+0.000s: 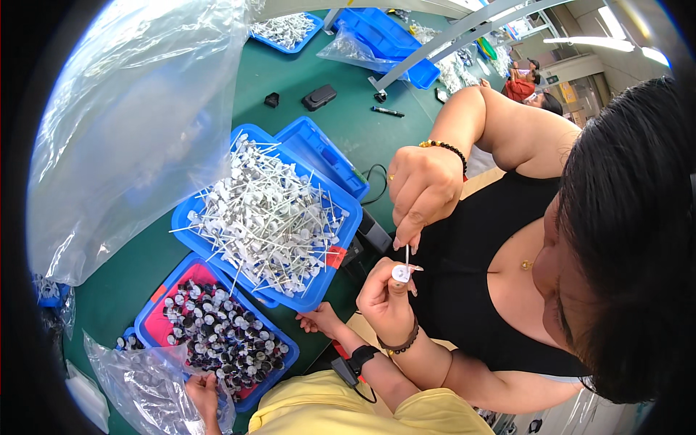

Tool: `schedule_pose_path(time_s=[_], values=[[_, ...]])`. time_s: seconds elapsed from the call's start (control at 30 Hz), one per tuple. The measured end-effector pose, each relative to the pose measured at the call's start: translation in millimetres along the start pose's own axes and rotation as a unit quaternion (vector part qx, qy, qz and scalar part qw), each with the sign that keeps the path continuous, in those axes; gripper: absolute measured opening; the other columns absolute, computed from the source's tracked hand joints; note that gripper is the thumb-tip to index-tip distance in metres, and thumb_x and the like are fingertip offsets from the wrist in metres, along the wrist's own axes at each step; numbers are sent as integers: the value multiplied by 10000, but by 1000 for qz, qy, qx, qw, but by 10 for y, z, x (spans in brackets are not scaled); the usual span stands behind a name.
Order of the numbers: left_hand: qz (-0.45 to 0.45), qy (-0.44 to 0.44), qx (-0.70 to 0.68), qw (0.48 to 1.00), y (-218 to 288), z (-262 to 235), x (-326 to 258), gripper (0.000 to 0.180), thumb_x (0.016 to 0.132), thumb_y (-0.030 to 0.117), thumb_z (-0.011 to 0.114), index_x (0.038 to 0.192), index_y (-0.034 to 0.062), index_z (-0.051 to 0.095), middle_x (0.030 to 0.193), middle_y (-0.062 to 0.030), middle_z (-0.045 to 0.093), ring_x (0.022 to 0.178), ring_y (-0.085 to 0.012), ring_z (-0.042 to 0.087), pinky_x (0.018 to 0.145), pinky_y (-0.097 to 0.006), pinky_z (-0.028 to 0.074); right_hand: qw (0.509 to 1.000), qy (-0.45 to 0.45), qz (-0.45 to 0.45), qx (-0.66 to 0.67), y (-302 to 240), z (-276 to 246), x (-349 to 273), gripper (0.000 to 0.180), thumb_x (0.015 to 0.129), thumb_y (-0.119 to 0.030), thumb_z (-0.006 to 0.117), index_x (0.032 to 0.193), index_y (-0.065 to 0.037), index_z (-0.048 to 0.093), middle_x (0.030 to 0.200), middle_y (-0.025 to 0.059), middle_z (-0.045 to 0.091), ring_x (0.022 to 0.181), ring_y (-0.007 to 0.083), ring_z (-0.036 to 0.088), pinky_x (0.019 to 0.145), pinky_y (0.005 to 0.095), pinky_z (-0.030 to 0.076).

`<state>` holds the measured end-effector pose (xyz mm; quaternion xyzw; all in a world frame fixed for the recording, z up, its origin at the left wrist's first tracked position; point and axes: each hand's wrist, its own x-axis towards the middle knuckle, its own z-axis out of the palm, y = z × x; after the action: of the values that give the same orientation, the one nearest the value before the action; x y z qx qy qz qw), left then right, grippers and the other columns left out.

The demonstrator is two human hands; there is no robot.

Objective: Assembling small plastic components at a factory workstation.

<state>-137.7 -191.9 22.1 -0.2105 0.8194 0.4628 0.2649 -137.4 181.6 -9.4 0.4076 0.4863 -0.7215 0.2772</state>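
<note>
My left hand (pixel 204 395) grips the edge of a clear plastic bag (pixel 145 384) of small parts at the lower left. It sits beside a blue bin (pixel 286 346) of several dark and white round caps. My right hand (pixel 320 319), with a black band on its wrist, rests with fingers loose and nothing in it at the table edge. It touches the near corner of a blue tray (pixel 348 221) heaped with white-headed thin stems. To the right, a co-worker in a black top holds a white round cap (pixel 400 272) in one hand and sets a thin stem (pixel 407 254) into it with the other.
A big clear plastic sheet (pixel 138 123) hangs over the left of the green table (pixel 290 80). An empty blue tray (pixel 319 148) lies behind the stem tray. More blue trays (pixel 384 36), a black box (pixel 319 96) and a pen (pixel 388 112) are farther back.
</note>
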Motion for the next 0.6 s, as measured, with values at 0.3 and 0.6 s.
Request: schedule_pose_path(time_s=[0.3, 0.6], values=[[22, 29, -36, 999, 6, 26, -9, 114, 727, -8, 647, 671, -28, 551, 543, -41, 545, 442, -78, 475, 418, -223, 357, 1000, 18, 7, 10, -6, 23, -5, 210, 840, -208, 594, 779, -8, 612, 609, 54, 599, 470, 105, 547, 393, 192, 367], [24, 21, -13, 999, 81, 11, -25, 91, 731, -10, 640, 686, -31, 564, 540, -39, 549, 436, -78, 483, 407, -224, 362, 1000, 30, 6, 1, -17, 40, -11, 215, 832, -209, 608, 771, -3, 614, 604, 52, 594, 472, 107, 543, 398, 192, 357]])
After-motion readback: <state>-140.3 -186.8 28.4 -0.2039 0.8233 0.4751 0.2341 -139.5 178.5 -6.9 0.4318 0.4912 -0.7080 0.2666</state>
